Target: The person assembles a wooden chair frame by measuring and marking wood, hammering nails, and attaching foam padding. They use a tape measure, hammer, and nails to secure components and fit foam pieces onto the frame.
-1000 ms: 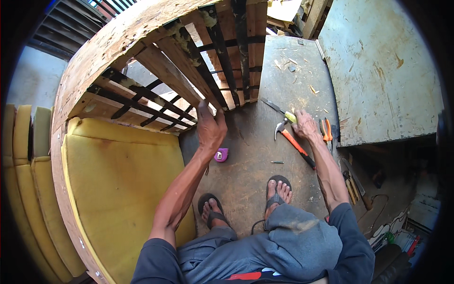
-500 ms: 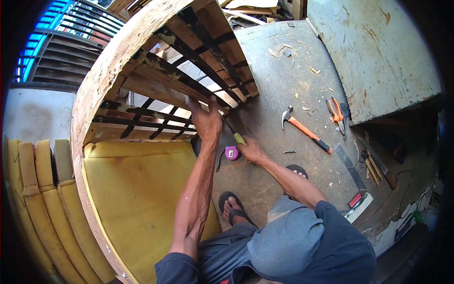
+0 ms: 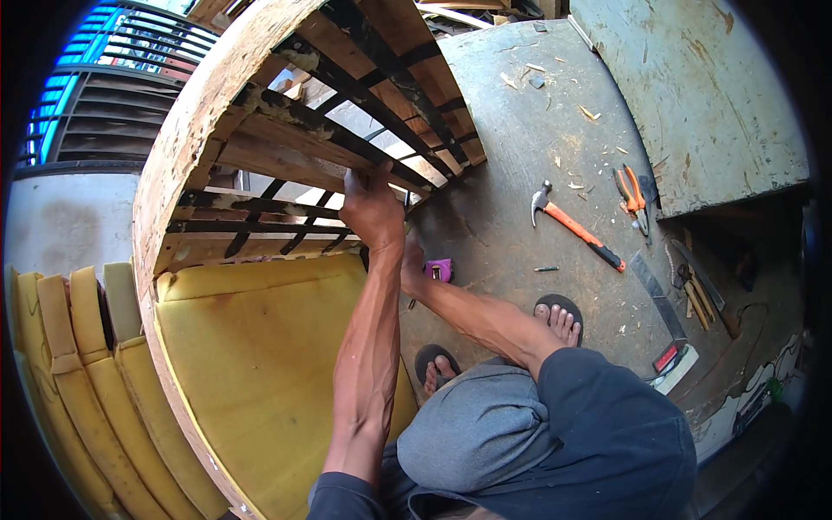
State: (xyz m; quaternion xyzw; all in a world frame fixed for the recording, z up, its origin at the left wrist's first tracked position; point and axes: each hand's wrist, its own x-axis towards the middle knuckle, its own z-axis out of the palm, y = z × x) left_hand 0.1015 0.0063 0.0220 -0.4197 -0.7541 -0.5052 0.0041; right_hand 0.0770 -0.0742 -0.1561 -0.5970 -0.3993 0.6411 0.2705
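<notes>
Visibly rough wooden frame (image 3: 277,159), black straps (image 3: 321,130) crisscrossing.

On your grey floor (image 3: 498,143), left of the orange-handled hammer (image 3: 576,230), a webbed wooden frame (image 3: 282,160) stands and a purple tape measure (image 3: 440,269) lies; right of it you have orange-handled pliers (image 3: 634,198), beyond its head wood chips (image 3: 589,113).

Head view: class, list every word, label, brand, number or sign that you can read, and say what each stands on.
No word, number or sign can be read.
Tape measure: a small patch, too small to read.
Hammer: any print on its handle is too small to tell.
Red block: too small and blurred to read.
Frame: no lettering can be made out.
</notes>
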